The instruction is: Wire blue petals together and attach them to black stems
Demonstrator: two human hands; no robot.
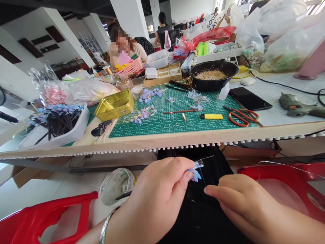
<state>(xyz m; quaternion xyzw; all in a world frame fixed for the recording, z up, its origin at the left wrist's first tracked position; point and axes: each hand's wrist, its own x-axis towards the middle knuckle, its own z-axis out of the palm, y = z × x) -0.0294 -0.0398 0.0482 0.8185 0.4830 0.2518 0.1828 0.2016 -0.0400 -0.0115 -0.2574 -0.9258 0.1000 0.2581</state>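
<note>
In the head view, the left hand (162, 189) is closed, and its thumb and fingertips pinch a small blue flower (195, 174) with a clear thin piece at its top. The flower is in the air below the table edge (177, 140), in front of dark cloth on the person's lap. The right hand (238, 200) is just beside it, with the fingers curled loosely and the fingertips pointing at the flower. I cannot tell if it grips something; a very thin wire (204, 181) seems to run between both hands. A silver bracelet (105, 227) is on the left wrist.

On the table lies a green mat (177, 118). More blue flowers (142, 113) are spread on its left part. A yellow lighter (211, 116) lies near the front, and red scissors (241, 117) are just right of it, at the mat's corner. A gold tin (114, 105) stands at the left edge of the mat. A white tray (73, 135) with dark stems is further left. A black bowl (213, 75) with straw-like material is behind the mat, and a phone (250, 99) lies to the right. Another person sits at the far side of the table. Red stools (291, 179) stand on both sides of the lap.
</note>
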